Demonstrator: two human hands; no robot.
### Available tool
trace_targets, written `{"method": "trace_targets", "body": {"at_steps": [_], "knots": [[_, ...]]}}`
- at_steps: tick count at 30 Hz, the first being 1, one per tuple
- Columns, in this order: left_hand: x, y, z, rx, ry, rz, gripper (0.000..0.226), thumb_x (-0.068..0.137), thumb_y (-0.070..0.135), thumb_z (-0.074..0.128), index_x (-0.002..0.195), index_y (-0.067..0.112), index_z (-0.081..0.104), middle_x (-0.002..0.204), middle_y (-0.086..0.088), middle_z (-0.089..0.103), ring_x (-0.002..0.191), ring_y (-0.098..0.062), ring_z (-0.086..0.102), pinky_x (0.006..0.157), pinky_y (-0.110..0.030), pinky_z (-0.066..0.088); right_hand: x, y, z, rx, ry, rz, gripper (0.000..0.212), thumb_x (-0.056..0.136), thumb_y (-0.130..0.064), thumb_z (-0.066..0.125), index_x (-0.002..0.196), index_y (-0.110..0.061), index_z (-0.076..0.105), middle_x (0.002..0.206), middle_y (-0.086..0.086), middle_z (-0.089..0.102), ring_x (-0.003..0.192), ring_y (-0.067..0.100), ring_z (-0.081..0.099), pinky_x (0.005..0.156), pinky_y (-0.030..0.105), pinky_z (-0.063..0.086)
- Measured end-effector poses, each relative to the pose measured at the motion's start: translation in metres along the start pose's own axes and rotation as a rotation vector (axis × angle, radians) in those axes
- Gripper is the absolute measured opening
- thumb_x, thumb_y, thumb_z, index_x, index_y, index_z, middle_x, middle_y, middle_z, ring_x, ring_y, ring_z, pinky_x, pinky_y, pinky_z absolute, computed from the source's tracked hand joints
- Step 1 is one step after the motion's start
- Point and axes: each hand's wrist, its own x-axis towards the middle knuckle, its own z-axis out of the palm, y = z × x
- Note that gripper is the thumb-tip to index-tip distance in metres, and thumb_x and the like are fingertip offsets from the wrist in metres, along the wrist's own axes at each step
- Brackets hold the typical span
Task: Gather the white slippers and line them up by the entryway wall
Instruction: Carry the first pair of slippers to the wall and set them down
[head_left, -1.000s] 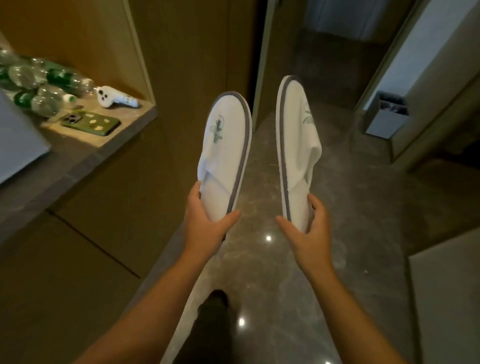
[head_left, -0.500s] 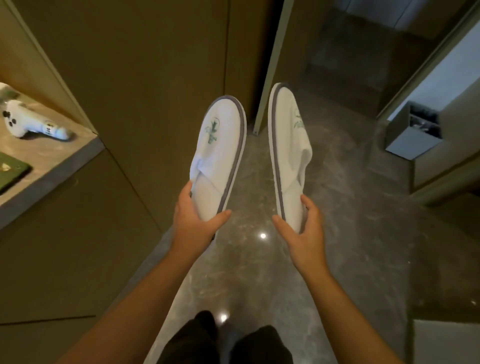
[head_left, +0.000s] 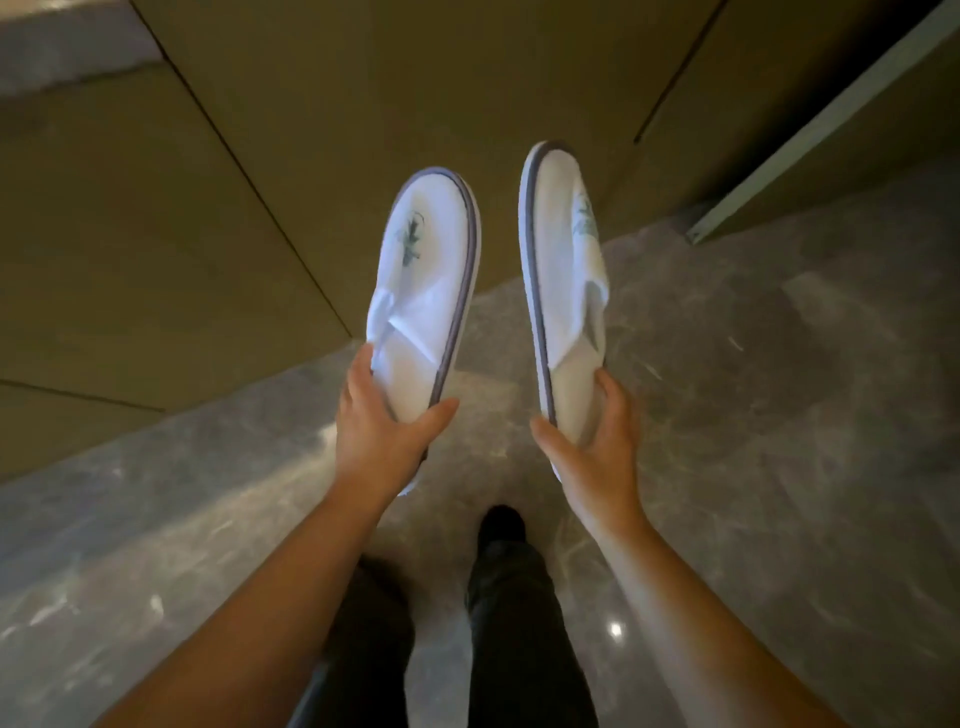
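I hold two white slippers with grey edging and a green emblem, both in the air above the floor, toes pointing away from me. My left hand (head_left: 382, 436) grips the heel of the left slipper (head_left: 423, 291), whose top faces me. My right hand (head_left: 597, 447) grips the heel of the right slipper (head_left: 566, 291), which is turned on its side so its grey sole edge shows. The two slippers are apart, with a gap between them. The brown panelled wall (head_left: 363, 130) stands just beyond their toes.
Grey polished stone floor (head_left: 779, 415) runs under me, meeting the wall along a diagonal line. A pale door frame edge (head_left: 810, 140) slants at the upper right. A grey countertop corner (head_left: 62, 47) shows at the top left. My dark trouser legs (head_left: 509, 623) are below.
My view has tipped down and swung toward the wall; the shelf with the bottles, phone and controller and the grey bin have left the frame. Both hands still hold the slippers, now nearer the wall.
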Motion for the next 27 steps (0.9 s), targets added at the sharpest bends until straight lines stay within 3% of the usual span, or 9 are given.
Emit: {"method": "trace_targets", "body": {"at_steps": [3,5,7,9,12,15,19,21,27], "knots": [[0.024,-0.042,0.027,0.007,0.022,-0.072,0.091,0.063,0.038,0.074,0.135,0.026,0.020,0.138,-0.010,0.036,0.119,-0.035,0.044,0.091,-0.057,0.045,0.035,0.045,0.036,-0.030,-0.047,0.008,0.083,0.059,-0.024,0.077,0.130,-0.016,0.034,0.129,0.007,0.046,0.116,0.021,0.044,0.091,0.031,0.040],[0.047,-0.083,0.050,0.010,0.050,-0.096,0.094,0.056,0.046,0.071,0.134,0.028,0.021,0.135,-0.008,0.038,0.117,-0.033,0.045,0.087,-0.058,0.047,0.059,0.081,0.069,-0.034,-0.056,0.024,0.082,0.055,-0.028,0.080,0.126,-0.017,0.039,0.113,-0.007,0.053,0.109,0.014,0.048,0.088,0.033,0.042],[0.073,-0.130,0.077,0.017,0.057,-0.131,0.096,0.054,0.048,0.069,0.135,0.025,0.022,0.136,-0.008,0.038,0.119,-0.032,0.043,0.090,-0.057,0.046,0.080,0.124,0.108,-0.044,-0.043,0.015,0.080,0.049,-0.036,0.079,0.119,-0.017,0.045,0.088,-0.026,0.044,0.091,-0.005,0.040,0.082,0.029,0.038],[0.097,-0.182,0.108,0.013,0.048,-0.151,0.095,0.059,0.042,0.074,0.135,0.023,0.021,0.137,-0.010,0.036,0.121,-0.032,0.040,0.093,-0.056,0.044,0.098,0.170,0.147,-0.071,-0.046,0.008,0.080,0.046,-0.036,0.080,0.115,-0.015,0.047,0.083,-0.031,0.035,0.091,-0.003,0.034,0.085,0.031,0.037],[0.131,-0.260,0.154,0.041,0.054,-0.171,0.094,0.059,0.041,0.072,0.135,0.026,0.019,0.137,-0.010,0.035,0.120,-0.032,0.040,0.090,-0.057,0.046,0.125,0.243,0.202,-0.125,-0.088,-0.013,0.084,0.047,-0.038,0.081,0.119,-0.018,0.044,0.105,-0.014,0.052,0.106,0.018,0.045,0.096,0.043,0.041],[0.169,-0.331,0.197,0.054,0.058,-0.157,0.094,0.059,0.043,0.071,0.134,0.028,0.018,0.138,-0.010,0.033,0.121,-0.031,0.039,0.094,-0.057,0.044,0.157,0.316,0.250,-0.186,-0.068,-0.052,0.089,0.047,-0.038,0.081,0.123,-0.014,0.042,0.125,0.010,0.051,0.117,0.029,0.042,0.100,0.046,0.036],[0.219,-0.407,0.249,0.055,0.108,-0.107,0.094,0.058,0.039,0.072,0.135,0.023,0.020,0.137,-0.012,0.035,0.124,-0.030,0.036,0.100,-0.049,0.037,0.198,0.395,0.302,-0.232,-0.052,-0.045,0.091,0.052,-0.038,0.082,0.128,-0.013,0.038,0.132,0.013,0.046,0.122,0.030,0.038,0.104,0.045,0.032],[0.237,-0.434,0.271,0.044,0.109,-0.101,0.093,0.058,0.039,0.073,0.134,0.024,0.021,0.136,-0.013,0.037,0.123,-0.031,0.038,0.100,-0.052,0.038,0.213,0.428,0.322,-0.250,-0.060,-0.043,0.091,0.054,-0.037,0.082,0.129,-0.011,0.037,0.133,0.015,0.045,0.123,0.031,0.038,0.103,0.043,0.031],[0.260,-0.467,0.300,0.081,0.075,-0.081,0.096,0.056,0.039,0.074,0.135,0.023,0.021,0.139,-0.012,0.036,0.124,-0.030,0.037,0.099,-0.049,0.037,0.236,0.473,0.340,-0.398,-0.041,-0.031,0.092,0.055,-0.037,0.081,0.130,-0.010,0.035,0.133,0.018,0.044,0.122,0.035,0.039,0.100,0.042,0.033]]}}
